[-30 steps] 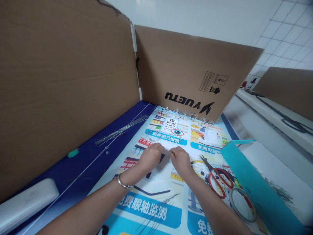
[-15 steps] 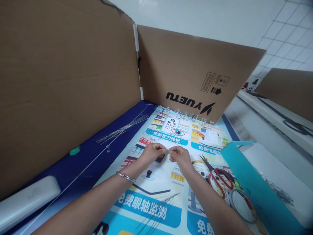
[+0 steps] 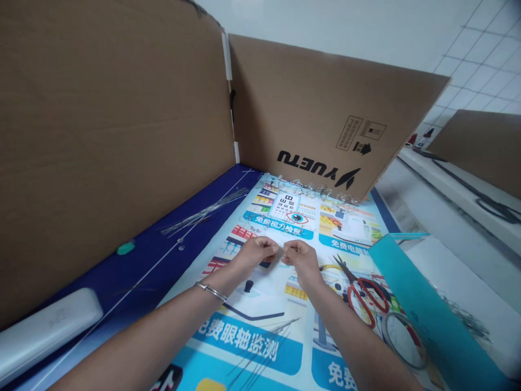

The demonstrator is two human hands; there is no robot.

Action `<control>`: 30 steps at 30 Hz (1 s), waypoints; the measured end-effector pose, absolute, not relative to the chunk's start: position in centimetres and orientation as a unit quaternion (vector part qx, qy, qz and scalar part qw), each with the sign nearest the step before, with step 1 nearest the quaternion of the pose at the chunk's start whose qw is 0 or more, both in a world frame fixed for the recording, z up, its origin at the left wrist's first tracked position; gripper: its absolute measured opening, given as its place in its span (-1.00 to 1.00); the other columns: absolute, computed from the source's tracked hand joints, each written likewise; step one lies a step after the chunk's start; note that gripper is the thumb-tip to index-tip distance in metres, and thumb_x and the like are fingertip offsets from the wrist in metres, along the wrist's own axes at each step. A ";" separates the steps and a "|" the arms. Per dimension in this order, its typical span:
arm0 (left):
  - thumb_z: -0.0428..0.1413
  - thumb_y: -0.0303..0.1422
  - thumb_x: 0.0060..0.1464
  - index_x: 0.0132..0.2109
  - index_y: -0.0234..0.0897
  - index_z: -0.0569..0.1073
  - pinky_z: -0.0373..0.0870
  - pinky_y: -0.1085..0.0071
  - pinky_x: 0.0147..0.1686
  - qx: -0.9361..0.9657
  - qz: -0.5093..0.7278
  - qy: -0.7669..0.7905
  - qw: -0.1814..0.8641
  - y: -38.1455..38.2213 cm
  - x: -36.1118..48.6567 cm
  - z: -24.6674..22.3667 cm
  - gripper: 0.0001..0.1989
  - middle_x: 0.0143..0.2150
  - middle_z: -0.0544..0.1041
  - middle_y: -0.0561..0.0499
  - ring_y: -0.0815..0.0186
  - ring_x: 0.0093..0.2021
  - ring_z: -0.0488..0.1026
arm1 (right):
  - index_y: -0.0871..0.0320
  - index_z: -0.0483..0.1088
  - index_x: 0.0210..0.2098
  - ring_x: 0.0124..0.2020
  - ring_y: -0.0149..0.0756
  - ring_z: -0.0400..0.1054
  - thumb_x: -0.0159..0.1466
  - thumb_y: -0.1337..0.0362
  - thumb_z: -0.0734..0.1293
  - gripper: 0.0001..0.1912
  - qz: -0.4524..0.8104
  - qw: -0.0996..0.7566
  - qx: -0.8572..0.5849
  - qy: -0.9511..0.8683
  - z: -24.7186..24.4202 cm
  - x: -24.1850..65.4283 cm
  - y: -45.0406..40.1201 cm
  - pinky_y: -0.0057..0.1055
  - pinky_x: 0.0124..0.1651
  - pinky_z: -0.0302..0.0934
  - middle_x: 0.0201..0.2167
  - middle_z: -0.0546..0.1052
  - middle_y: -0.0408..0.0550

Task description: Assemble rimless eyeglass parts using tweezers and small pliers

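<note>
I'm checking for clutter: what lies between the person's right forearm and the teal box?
In the head view, red-handled scissors and, lower in the picture, a round ring lie between the right forearm and the teal box.

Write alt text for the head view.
A person's left hand and right hand pinch close together above a printed sheet; anything held is too small to tell. Red-handled scissors and a teal box lie to the right, thin wires to the left, a cardboard panel behind.

Makeshift craft workshop here: 2 cardboard panels [image 3: 325, 103] screen the left and far edges of the table [image 3: 191, 250]; wires [image 3: 205, 210], scissors [image 3: 353, 279] inside.
</note>
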State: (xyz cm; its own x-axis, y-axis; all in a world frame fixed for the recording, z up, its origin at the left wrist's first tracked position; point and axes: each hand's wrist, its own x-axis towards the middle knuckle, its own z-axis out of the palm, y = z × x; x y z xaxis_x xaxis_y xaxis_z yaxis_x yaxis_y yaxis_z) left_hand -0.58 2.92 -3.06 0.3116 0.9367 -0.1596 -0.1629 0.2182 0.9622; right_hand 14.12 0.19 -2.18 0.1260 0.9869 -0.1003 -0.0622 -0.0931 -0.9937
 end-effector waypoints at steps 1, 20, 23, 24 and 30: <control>0.18 -0.33 -0.20 -0.41 -0.39 0.42 0.32 0.47 -0.43 0.467 0.416 0.413 0.662 2.9 -0.6 -3.1 -0.80 -0.50 0.41 0.05 0.46 -0.51 0.33 | 0.22 0.36 -0.40 -0.54 -0.46 0.29 -0.05 0.20 0.34 -0.76 0.504 0.523 -0.539 -0.427 -2.3 14.1 0.2 -0.40 -0.40 0.29 -0.55 0.39 -0.18; 0.05 -0.35 -0.10 -0.42 -0.33 0.41 0.23 0.52 -0.49 0.634 0.392 0.495 0.448 3.3 -0.8 -3.6 -0.88 -0.52 0.42 0.08 0.43 -0.51 0.34 | 0.19 0.36 -0.35 -0.50 -0.42 0.28 0.03 0.18 0.27 -0.76 0.440 0.389 -0.580 -0.564 -0.1 15.1 0.6 -0.42 -0.39 0.24 -0.55 0.37 -0.19; 0.00 -0.37 -0.07 -0.41 -0.31 0.43 0.23 0.53 -0.45 0.699 0.355 0.515 0.346 3.5 -1.2 -3.2 -0.86 -0.46 0.47 0.06 0.41 -0.45 0.37 | 0.15 0.38 -0.32 -0.42 -0.38 0.28 0.02 0.22 0.30 -0.77 0.385 0.337 -0.593 -0.622 2.6 16.0 0.0 -0.40 -0.29 0.18 -0.47 0.40 -0.15; -0.01 -0.38 -0.06 -0.41 -0.30 0.44 0.23 0.53 -0.43 0.713 0.344 0.517 0.326 3.6 -1.3 -3.0 -0.85 -0.45 0.48 0.06 0.41 -0.44 0.37 | 0.15 0.40 -0.33 -0.37 -0.36 0.29 0.01 0.24 0.31 -0.79 0.358 0.305 -0.596 -0.651 3.7 16.1 -0.7 -0.39 -0.25 0.15 -0.43 0.42 -0.12; 0.02 -0.40 -0.09 -0.44 -0.31 0.46 0.21 0.51 -0.46 0.740 0.312 0.520 0.291 3.9 -1.8 -2.7 -0.86 -0.48 0.48 0.04 0.38 -0.45 0.37 | 0.22 0.39 -0.41 -0.34 -0.23 0.31 0.04 0.38 0.26 -0.89 0.092 -0.131 -0.400 -0.903 8.1 12.7 -7.4 -0.39 -0.37 0.15 -0.41 0.43 0.03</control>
